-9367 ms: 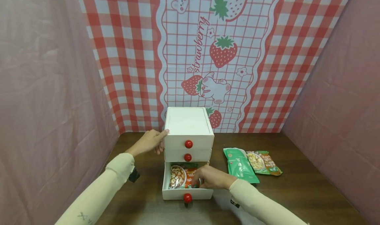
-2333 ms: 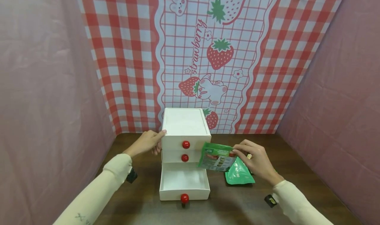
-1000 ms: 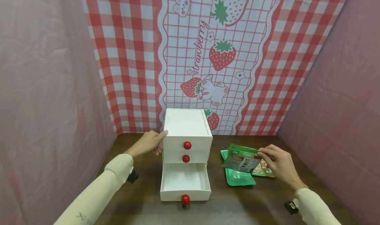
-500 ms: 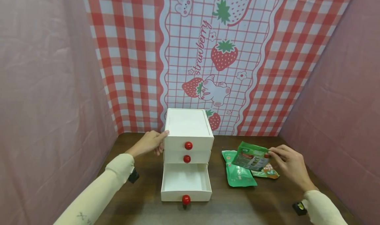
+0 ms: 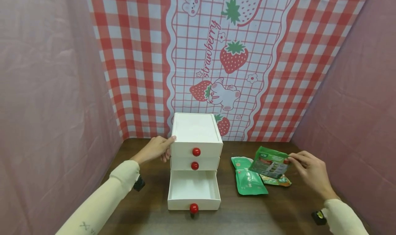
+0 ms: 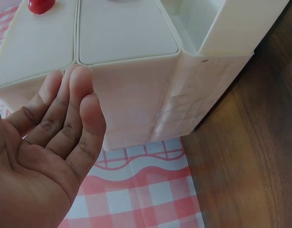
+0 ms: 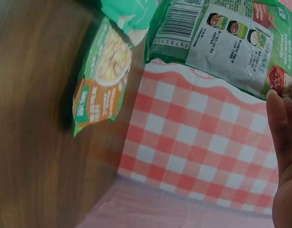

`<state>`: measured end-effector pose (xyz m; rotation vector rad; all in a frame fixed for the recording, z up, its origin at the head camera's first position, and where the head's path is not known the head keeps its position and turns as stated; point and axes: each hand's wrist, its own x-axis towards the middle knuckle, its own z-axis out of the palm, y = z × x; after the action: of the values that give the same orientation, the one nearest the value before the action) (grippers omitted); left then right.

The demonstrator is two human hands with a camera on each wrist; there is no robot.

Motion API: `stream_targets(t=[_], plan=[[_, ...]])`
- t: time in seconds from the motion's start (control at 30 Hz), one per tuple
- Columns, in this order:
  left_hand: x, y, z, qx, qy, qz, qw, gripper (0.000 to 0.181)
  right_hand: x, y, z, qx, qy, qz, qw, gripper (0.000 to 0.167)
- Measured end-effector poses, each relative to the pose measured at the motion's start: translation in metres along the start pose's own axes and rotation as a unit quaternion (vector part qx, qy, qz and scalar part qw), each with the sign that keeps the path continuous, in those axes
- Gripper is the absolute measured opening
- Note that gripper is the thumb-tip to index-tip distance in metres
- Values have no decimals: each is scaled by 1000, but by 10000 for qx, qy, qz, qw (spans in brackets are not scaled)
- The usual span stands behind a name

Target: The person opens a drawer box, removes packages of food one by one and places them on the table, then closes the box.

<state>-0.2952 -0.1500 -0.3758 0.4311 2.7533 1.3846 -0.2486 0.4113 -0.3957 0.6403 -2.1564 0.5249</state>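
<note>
My right hand (image 5: 312,171) pinches a green soup-type food packet (image 5: 270,163) by one end, between thumb and fingertips. The packet is held tilted above the table, its back with barcode and small food pictures (image 7: 221,40) facing the right wrist camera. Below it lie a flat teal-green pouch (image 5: 250,181) and a green-and-orange food packet (image 5: 279,181), partly covered. A white drawer unit (image 5: 195,126) with red knobs stands in the middle; its bottom drawer (image 5: 179,204) is pulled out and empty. My left hand (image 5: 153,149) rests against the unit's left side, thumb at the top corner.
The dark wooden table (image 5: 238,216) runs up to a red-and-white checked strawberry cloth (image 5: 142,73) at the back. Pink curtains (image 5: 355,100) close off both sides. The drawer's red knob (image 5: 194,208) sticks out at the front.
The packet that lay in the bottom drawer has been taken out by my right hand and carried right, over the other packets. My left hand has stayed at the unit's side.
</note>
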Motion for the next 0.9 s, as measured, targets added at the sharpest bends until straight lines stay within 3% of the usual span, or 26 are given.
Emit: stream_targets(t=[0.4, 0.63, 0.8, 0.9], plan=[[-2, -1, -1, -25, 12, 0, 10000, 74, -6, 26, -10, -371, 106, 160, 9991, 28], [-3, 0, 0, -3, 4, -6, 10000, 75, -16, 49, -14, -548, -30, 762, 9956, 15], [-2, 1, 0, 0, -9, 19, 10000, 76, -22, 64, -21, -817, -237, 1254, 9885, 3], [-2, 1, 0, 4, -7, 24, 10000, 76, -25, 71, -24, -830, -347, 1556, 9837, 4]])
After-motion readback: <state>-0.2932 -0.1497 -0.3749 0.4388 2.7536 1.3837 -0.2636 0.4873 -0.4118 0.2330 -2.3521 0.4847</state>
